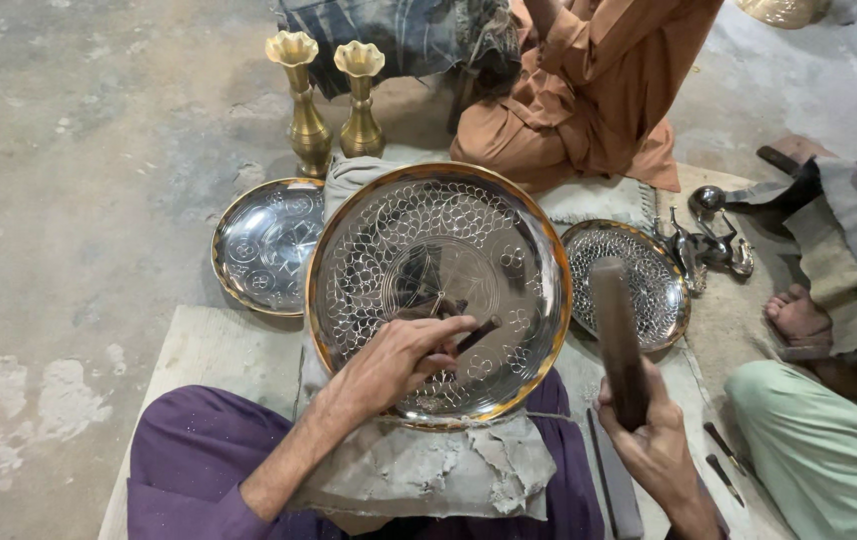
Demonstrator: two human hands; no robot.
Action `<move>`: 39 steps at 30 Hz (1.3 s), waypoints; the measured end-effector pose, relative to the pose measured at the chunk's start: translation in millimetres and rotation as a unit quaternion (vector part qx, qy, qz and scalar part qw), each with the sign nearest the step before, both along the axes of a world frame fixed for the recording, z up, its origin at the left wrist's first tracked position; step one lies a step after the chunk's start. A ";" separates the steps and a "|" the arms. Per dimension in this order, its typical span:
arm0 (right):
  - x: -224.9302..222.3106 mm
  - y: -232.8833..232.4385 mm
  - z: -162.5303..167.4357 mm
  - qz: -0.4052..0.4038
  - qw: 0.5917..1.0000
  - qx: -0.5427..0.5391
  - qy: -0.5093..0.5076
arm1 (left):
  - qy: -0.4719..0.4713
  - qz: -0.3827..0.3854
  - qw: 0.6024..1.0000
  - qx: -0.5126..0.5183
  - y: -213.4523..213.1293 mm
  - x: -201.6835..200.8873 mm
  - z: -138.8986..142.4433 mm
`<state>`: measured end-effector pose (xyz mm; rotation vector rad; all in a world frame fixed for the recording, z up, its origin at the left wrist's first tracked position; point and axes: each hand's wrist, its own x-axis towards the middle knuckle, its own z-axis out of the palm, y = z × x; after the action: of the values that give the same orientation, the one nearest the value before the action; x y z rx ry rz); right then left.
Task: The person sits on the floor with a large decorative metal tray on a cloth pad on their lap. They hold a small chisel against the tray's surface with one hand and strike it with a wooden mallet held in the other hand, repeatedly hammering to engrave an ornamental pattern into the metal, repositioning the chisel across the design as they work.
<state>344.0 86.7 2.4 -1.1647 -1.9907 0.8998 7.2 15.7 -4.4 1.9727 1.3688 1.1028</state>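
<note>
A large round metal tray (389,225) with an engraved floral pattern and a brass rim rests tilted on a grey cloth (429,465) over my lap. My left hand (394,360) is closed on a thin dark chisel (477,335), its tip touching the tray's lower centre. My right hand (654,440) grips a dark wooden mallet (617,335), raised upright to the right of the tray, apart from the chisel.
A smaller engraved tray (264,240) lies at left, another (639,275) at right. Two brass vases (329,100) stand behind. A person in orange sits beyond (599,90). Another person's foot (799,315) and green-clad knee (829,450) are at right. Small metal tools (714,240) lie nearby.
</note>
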 end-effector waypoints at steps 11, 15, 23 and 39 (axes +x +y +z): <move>2.6 -9.0 0.1 -0.056 0.947 0.136 -0.287 | 0.022 -0.031 0.999 -0.036 2.2 -0.8 9.0; 8.5 -14.2 -9.0 -0.103 0.960 0.070 -0.252 | 0.010 -0.052 0.999 0.001 3.4 -1.5 10.9; 12.8 -18.4 -27.5 -0.052 0.983 0.109 -0.135 | 0.042 -0.068 0.997 -0.018 4.4 -3.5 11.4; 16.0 -17.5 -18.3 -0.116 0.966 0.005 -0.233 | -0.085 0.023 0.991 -0.096 -17.2 -13.0 17.8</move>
<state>359.9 69.2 -15.9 -1.6818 -2.1478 0.5265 -5.8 -1.5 13.4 1.6792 1.3788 1.0894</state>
